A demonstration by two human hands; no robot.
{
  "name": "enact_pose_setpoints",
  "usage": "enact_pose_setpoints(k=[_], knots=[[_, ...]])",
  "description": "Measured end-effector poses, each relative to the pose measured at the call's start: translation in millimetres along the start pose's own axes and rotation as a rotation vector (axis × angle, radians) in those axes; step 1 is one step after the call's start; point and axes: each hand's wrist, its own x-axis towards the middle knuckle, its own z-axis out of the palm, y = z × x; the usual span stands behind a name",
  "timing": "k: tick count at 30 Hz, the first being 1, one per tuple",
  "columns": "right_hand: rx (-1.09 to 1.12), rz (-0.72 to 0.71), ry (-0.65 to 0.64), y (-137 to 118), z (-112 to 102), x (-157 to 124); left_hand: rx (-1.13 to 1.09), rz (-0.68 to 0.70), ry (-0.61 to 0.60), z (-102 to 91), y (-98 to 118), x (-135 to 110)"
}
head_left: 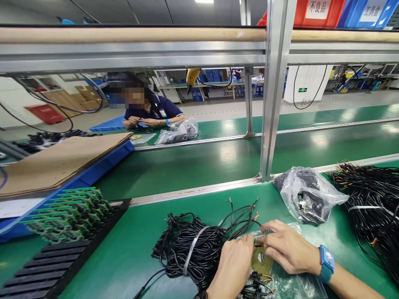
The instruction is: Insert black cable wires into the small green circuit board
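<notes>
My left hand (235,261) is closed at the left edge of a yellowish round plate (258,265) with a hole in it; what its fingertips pinch is hidden. From the right, my right hand (289,248), with a blue wrist strap, reaches over the plate's upper edge. Its fingers are bent together, and I cannot make out what they grip. A clear plastic bag (288,286) lies under the plate. Just below are black connectors (256,284) with yellow and red wire ends. Left of my hands lies a tied bundle of black cables (190,249).
A bag of black parts (304,199) and a larger cable bundle (374,207) lie at right. Circuit boards (71,211) stand in a black slotted rack (46,265) at left. A metal post (271,95) rises behind the bench. Across it, a co-worker (158,109) sits.
</notes>
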Motion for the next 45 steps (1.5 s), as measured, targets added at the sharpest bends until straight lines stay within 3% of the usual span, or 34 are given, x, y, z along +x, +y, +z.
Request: enact_pose_setpoints(k=[5,9,12,16,20,24,34,45], knots=[[0.086,0.017,0.042,1.8,-1.1,1.4,-0.039,0.007,0.024,0.0,-2.1,-0.4],[0.215,0.220,0.346,8.5,-11.1,0.1,-0.283,0.035,0.152,0.1,-5.9,-2.9],[0.297,0.397,0.466,11.1,-15.5,-1.5,-0.552,0.132,0.238,1.4,-3.9,-6.7],[0.597,0.465,0.442,8.4,-9.7,0.4,-0.681,0.298,0.369,5.8,4.5,-9.3],[0.959,0.434,0.396,4.7,-3.0,5.5,-0.622,0.454,0.666,5.6,11.4,-6.5],[1.071,0.465,0.380,-1.0,-1.7,7.5,-0.646,0.449,0.862,1.7,15.0,-4.0],[1.288,0.512,0.386,-13.4,-2.3,11.4,-0.727,0.312,0.835,10.3,12.4,-1.9],[1.339,0.513,0.374,-15.7,-5.1,11.1,-0.767,0.314,0.842,5.8,14.0,-0.1]])
